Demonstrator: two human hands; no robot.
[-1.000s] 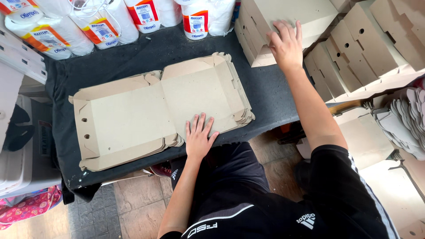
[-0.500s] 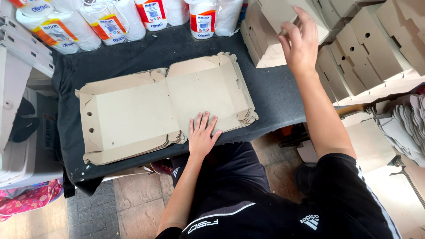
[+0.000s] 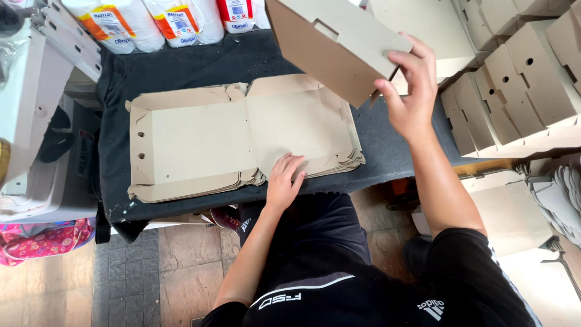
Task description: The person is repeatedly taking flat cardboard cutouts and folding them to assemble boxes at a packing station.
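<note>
**op:** Cardboard, basically. I'm watching the head feed and the right hand (image 3: pixel 411 91) has a folded-up brown cardboard box (image 3: pixel 330 48) lifted and tilted above the far edge of the black-covered surface (image 3: pixel 181 69). Fingers (image 3: pixel 417 57) are curled over one corner edge, thumb underneath, so it's a pinch on the panel. The left hand (image 3: pixel 284 181) lies flat, fingers together, pressing on the near edge of the stack of flat, unfolded cardboard box blanks (image 3: pixel 200 139).

**reply:** How do you reckon that box handles?

**op:** Light, I'd guess, since one corner pinch carries it. Stiff along the panels, but floppy at the creases and easy to dent. I'd grab near a folded corner or edge, not mid-panel. The blanks look slidey against each other, hence the flat palm. Behind are white plastic-wrapped paper rolls (image 3: pixel 115 24), and finished boxes (image 3: pixel 520 85) are piled on the right.
</note>
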